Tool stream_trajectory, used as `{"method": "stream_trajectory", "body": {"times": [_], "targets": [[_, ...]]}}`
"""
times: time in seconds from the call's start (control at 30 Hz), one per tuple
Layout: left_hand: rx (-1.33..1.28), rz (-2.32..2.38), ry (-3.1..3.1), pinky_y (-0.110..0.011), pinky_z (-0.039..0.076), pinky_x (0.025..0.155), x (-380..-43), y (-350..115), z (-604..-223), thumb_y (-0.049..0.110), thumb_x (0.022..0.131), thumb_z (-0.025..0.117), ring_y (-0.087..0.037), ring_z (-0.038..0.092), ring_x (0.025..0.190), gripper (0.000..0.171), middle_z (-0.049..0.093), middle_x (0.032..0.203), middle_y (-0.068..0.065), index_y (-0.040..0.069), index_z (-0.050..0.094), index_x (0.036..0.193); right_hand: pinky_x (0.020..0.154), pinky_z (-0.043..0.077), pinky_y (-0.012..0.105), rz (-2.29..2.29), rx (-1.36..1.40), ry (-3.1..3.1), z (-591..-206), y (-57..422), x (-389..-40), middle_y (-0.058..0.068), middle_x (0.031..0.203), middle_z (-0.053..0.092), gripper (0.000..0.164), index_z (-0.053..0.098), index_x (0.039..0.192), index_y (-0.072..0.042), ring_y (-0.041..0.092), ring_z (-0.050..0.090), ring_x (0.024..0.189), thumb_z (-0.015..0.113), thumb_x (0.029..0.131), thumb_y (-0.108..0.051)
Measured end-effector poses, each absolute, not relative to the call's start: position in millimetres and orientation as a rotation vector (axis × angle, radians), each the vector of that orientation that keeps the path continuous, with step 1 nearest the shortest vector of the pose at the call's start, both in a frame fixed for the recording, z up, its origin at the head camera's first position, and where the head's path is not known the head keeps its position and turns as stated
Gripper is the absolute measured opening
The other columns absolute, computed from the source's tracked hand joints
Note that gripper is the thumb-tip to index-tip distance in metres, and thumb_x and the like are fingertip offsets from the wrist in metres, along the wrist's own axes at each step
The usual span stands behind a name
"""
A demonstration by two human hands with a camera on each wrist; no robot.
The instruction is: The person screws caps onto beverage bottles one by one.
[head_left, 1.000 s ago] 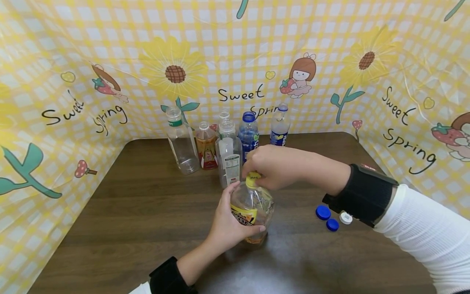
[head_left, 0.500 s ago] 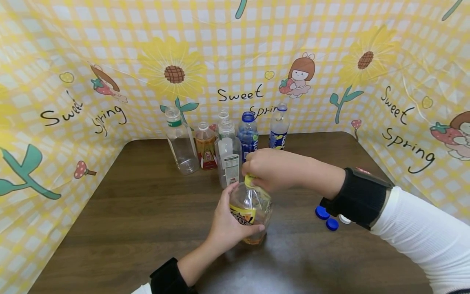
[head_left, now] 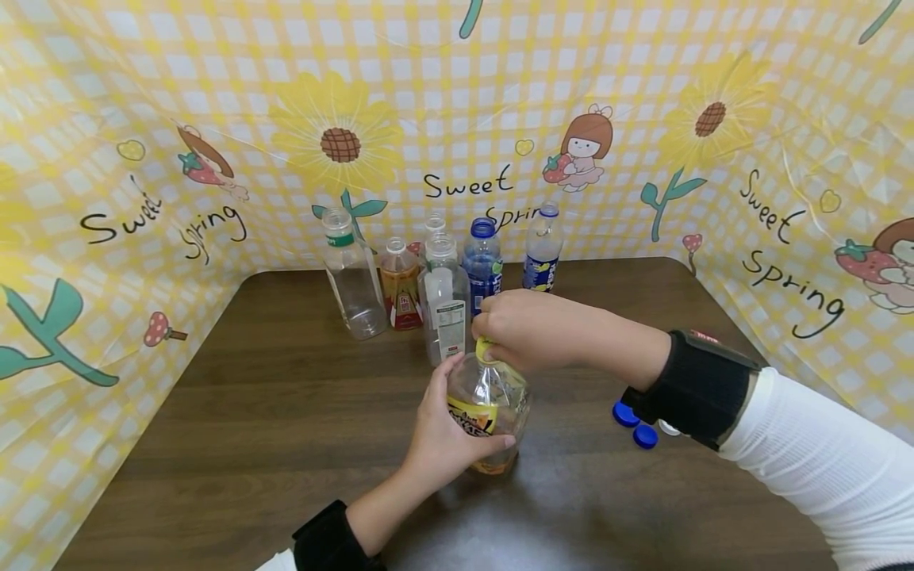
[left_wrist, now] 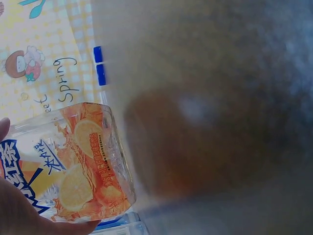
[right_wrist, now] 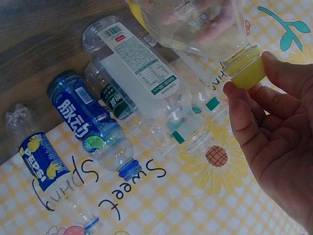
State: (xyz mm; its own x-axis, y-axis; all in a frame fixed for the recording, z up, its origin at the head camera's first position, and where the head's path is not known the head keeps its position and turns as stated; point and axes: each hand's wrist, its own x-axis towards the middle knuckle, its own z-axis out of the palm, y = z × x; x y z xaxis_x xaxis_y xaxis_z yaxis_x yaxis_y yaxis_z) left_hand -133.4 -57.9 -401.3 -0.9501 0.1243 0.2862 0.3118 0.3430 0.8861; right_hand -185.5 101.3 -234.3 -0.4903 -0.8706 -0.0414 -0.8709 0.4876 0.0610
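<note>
A clear tea bottle [head_left: 507, 396] with a yellow and orange label stands on the table in front of me. My left hand [head_left: 446, 432] grips its body, thumb across the near side. In the left wrist view the label [left_wrist: 80, 166] shows orange slices. My right hand [head_left: 524, 325] pinches the yellow cap [right_wrist: 247, 71] at the bottle's top between thumb and fingers. The right wrist view shows the cap on the neck, with clear threads visible beside it. From the head, the right hand hides most of the cap.
Behind stand several uncapped bottles: a tall clear one [head_left: 353, 289], a small red-labelled one [head_left: 401, 293], a clear one with a white label [head_left: 448, 317], a blue one [head_left: 483, 266] and a Pepsi bottle [head_left: 543, 258]. Blue caps [head_left: 646, 436] and a white cap [head_left: 669, 428] lie by the right wrist.
My right hand has turned slightly on the yellow cap and covers more of it. The right forearm has shifted a little left, hiding more of the white cap. The left hand keeps its grip.
</note>
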Motion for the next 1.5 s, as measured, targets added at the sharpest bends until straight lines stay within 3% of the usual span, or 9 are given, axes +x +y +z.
{"method": "stream_trajectory", "body": {"times": [0.4,1.03,1.23,1.5], "targets": [[-0.395,-1.620,-2.427,-0.048,0.040,0.101,-132.8,-57.5,-404.1,0.027,0.051,0.098,-0.027,0.052,0.120,0.115,0.050,0.137,-0.007,0.021,0.033,0.146,0.073,0.051,0.035,0.158,-1.541,2.733,-237.3,100.0,-184.2,0.006,0.084,0.062,0.015,0.067,0.097,0.000,0.020,0.058,0.078,0.067,0.092,-0.014],[-0.395,-1.608,-2.435,-0.049,0.041,0.101,-131.8,-59.5,-402.5,0.025,0.051,0.098,-0.029,0.050,0.122,0.117,0.045,0.141,-0.009,0.023,0.031,0.146,0.072,0.052,0.028,-0.283,-1.611,2.703,-242.6,118.4,-188.0,0.002,0.096,0.064,0.021,0.070,0.107,-0.006,0.014,0.059,0.082,0.070,0.091,-0.019],[-0.374,-1.592,-2.431,-0.050,0.039,0.103,-131.6,-61.1,-400.3,0.024,0.049,0.098,-0.028,0.048,0.125,0.119,0.044,0.144,-0.009,0.019,0.031,0.147,0.070,0.051,0.026,-0.462,-1.548,2.740,-245.9,130.4,-189.5,-0.001,0.094,0.064,0.017,0.071,0.106,-0.010,0.009,0.058,0.080,0.070,0.091,-0.017],[-0.356,-1.603,-2.432,-0.051,0.041,0.102,-130.1,-64.5,-398.1,0.024,0.050,0.098,-0.028,0.049,0.124,0.119,0.044,0.144,-0.007,0.022,0.031,0.147,0.069,0.052,0.027,-0.615,-1.454,2.788,-268.1,152.9,-199.2,0.002,0.095,0.065,0.022,0.070,0.109,-0.005,0.010,0.061,0.079,0.071,0.090,-0.015]]}}
